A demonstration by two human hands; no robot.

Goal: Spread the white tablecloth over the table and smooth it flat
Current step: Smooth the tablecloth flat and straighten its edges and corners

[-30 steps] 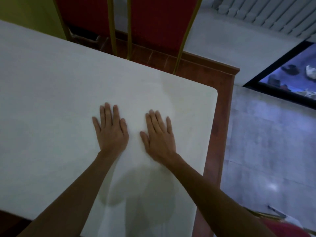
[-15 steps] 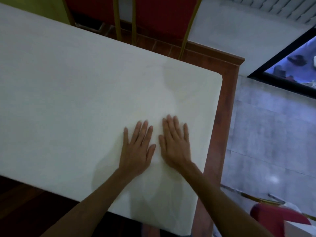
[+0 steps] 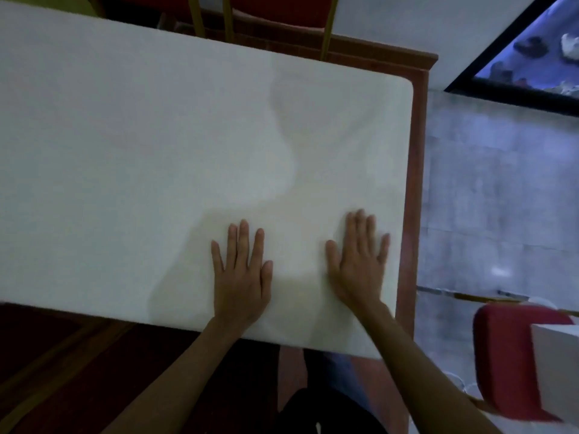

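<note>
The white tablecloth (image 3: 156,158) lies spread across the table (image 3: 418,158), covering nearly the whole top — a strip of bare red-brown wood shows along the right edge and far corner. The cloth surface reads flat, with soft shadows only. Red chairs (image 3: 282,7) stand at the far side; another red chair (image 3: 504,355) sits at lower right. Left hand (image 3: 241,280) and right hand (image 3: 358,264) rest palm-down on the cloth near its front edge, apart from each other — each grip fully open, fingers extended, holding nothing.
</note>
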